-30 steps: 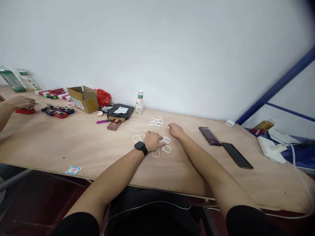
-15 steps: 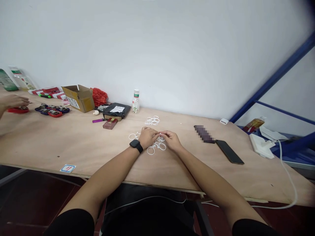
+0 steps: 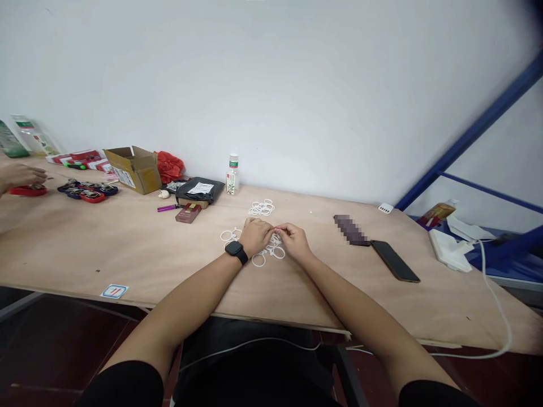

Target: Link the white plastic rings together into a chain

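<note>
Rings (image 3: 268,251), white, thin, scattered loose on bench (image 3: 127,249) at centre, directly under both hands. Left hand (image 3: 254,236), watch (image 3: 236,251) on wrist, fingers curled, tips meeting right hand (image 3: 294,240) above the pile; something small and white pinched between the two, most likely one ring, too small to confirm which hand carries it. A second ago: left hand flat on the pile, right hand out to the far right on bare wood. Since drawn together, barely shifted over the last half second. Reads as pick-up over, fine fingertip work on a single ring under way. Second small heap of rings (image 3: 262,208) just beyond, untouched. Small bottle (image 3: 231,175) farther back by the wall. Dark phone (image 3: 394,260) to the right. Cardboard box (image 3: 133,168) far left; another person's hand (image 3: 19,176) at left edge, on a red item.
</note>
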{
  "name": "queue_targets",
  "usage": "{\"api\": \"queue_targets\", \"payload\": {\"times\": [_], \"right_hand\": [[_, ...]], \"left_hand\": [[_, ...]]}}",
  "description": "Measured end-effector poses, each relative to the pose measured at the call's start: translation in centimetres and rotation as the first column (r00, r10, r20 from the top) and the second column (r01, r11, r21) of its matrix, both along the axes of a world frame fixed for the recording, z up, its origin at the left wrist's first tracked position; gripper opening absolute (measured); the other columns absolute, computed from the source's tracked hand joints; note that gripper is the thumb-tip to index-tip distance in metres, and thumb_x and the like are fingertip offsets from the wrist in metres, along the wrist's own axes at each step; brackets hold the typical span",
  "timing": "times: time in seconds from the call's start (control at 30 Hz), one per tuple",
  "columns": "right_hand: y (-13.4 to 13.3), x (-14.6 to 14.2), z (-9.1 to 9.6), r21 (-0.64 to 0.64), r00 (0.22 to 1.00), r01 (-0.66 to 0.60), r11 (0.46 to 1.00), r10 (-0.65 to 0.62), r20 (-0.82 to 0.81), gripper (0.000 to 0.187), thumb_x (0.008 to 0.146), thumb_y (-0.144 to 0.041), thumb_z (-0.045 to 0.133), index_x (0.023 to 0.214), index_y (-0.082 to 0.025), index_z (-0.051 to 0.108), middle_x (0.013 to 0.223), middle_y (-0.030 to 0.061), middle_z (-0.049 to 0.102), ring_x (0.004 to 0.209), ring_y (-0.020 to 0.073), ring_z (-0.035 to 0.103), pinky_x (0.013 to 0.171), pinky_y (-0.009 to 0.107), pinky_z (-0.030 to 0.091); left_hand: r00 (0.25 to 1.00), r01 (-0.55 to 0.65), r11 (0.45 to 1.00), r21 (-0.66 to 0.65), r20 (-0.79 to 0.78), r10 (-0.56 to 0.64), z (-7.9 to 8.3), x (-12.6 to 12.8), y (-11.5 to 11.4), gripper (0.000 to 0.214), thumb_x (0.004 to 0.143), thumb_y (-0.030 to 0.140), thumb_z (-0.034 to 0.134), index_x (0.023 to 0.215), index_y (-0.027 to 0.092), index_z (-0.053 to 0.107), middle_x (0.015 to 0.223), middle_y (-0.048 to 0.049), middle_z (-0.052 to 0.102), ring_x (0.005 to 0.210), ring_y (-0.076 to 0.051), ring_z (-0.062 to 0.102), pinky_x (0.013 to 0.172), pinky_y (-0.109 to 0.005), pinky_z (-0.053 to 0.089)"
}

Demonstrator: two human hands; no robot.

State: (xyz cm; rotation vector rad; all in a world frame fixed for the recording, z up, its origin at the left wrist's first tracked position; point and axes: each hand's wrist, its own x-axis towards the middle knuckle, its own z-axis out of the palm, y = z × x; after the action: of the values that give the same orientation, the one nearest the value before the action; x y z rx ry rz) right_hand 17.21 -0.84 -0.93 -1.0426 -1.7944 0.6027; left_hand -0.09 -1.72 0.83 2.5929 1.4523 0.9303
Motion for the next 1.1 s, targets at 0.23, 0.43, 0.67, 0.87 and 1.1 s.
{"api": "queue_targets", "payload": {"times": [0.23, 0.43, 0.67, 0.87, 1.1], "right_hand": [[0.5, 1.0, 0.1, 0.164, 0.906, 0.02, 0.986, -0.087, 0.414, 0.019, 0.088, -0.029, 0.055, 0.095, -0.024, 0.073, 0.091, 0.0048, 0.073, 0.083, 0.0184, 0.066, 0.078, 0.03, 0.049], [1.0, 1.4, -0.5, 0.106, 0.879, 0.05, 0.993, -0.094, 0.467, 0.022, 0.086, -0.033, 0.06, 0.103, -0.022, 0.07, 0.092, 0.0049, 0.07, 0.083, 0.0177, 0.063, 0.076, 0.029, 0.046], [1.2, 1.6, -0.7, 0.062, 0.89, -0.045, 0.997, 0.012, 0.456, 0.02, 0.087, -0.031, 0.06, 0.1, -0.02, 0.071, 0.092, 0.0057, 0.069, 0.08, 0.0168, 0.061, 0.073, 0.029, 0.044], [1.3, 2.1, -0.7, 0.043, 0.893, -0.082, 0.996, 0.055, 0.447, 0.019, 0.087, -0.029, 0.059, 0.099, -0.02, 0.071, 0.09, 0.0054, 0.07, 0.078, 0.0163, 0.061, 0.073, 0.028, 0.044], [1.3, 2.0, -0.7, 0.049, 0.903, -0.086, 0.995, 0.057, 0.426, 0.019, 0.088, -0.029, 0.059, 0.098, -0.02, 0.071, 0.091, 0.0059, 0.07, 0.079, 0.0166, 0.061, 0.072, 0.028, 0.045]], "left_hand": [[0.996, -0.086, 0.991, -0.1, -0.006, 0.086, -0.5, -0.6, 0.6, 0.027, 0.093, 0.037, 0.047, 0.093, 0.024, 0.07, 0.1, -0.0049, 0.071, 0.102, -0.023, 0.057, 0.095, -0.043, 0.03], [0.97, -0.239, 0.958, -0.157, -0.09, 0.227, -1.1, -2.9, 2.2, 0.027, 0.091, 0.031, 0.045, 0.103, 0.024, 0.069, 0.119, -0.0084, 0.065, 0.113, -0.027, 0.052, 0.099, -0.048, 0.028], [0.963, -0.221, 0.935, -0.278, -0.216, 0.164, -1.7, -4.4, 3.7, 0.046, 0.09, 0.055, 0.041, 0.125, 0.028, 0.055, 0.144, -0.0087, 0.046, 0.131, -0.035, 0.037, 0.102, -0.059, 0.022], [0.961, -0.212, 0.939, -0.271, -0.233, 0.15, -1.6, -4.5, 3.6, 0.041, 0.09, 0.055, 0.041, 0.098, 0.023, 0.065, 0.117, -0.0097, 0.065, 0.113, -0.03, 0.053, 0.103, -0.059, 0.021], [0.949, -0.273, 0.946, -0.178, -0.211, 0.234, -1.3, -3.8, 4.4, 0.042, 0.089, 0.055, 0.042, 0.113, 0.026, 0.062, 0.141, -0.0098, 0.048, 0.126, -0.033, 0.042, 0.104, -0.058, 0.02]]}}
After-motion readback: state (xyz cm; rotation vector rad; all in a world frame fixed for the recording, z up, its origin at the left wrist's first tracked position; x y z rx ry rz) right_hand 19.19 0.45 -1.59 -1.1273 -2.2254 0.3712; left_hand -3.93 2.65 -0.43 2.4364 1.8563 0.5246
